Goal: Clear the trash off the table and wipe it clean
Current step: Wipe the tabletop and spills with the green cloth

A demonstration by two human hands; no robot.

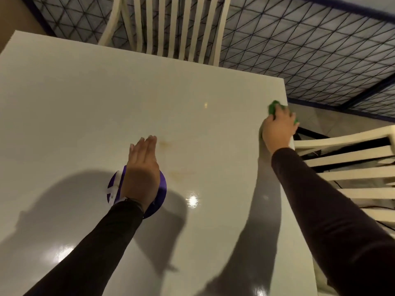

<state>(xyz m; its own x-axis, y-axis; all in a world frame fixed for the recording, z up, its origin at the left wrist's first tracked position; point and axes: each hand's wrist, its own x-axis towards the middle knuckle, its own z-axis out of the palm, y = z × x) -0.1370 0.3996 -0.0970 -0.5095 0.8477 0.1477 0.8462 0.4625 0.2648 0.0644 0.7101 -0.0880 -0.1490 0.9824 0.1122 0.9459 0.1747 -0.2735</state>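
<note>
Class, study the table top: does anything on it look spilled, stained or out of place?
Yes. Two faint brown stains mark the white table just right of the left hand. The right hand holds the cloth at the right edge, away from them. A purple disc lies under the left hand.

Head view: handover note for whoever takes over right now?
Hands: the left hand lies flat with fingers straight, its heel over the purple disc; the right hand grips the green cloth at the right edge of the table.
Done: cloth is in hand on the table; how much is wiped cannot be told.
Left: wipe the faint brown smears beside the left hand; remove the disc if it is trash.
</note>
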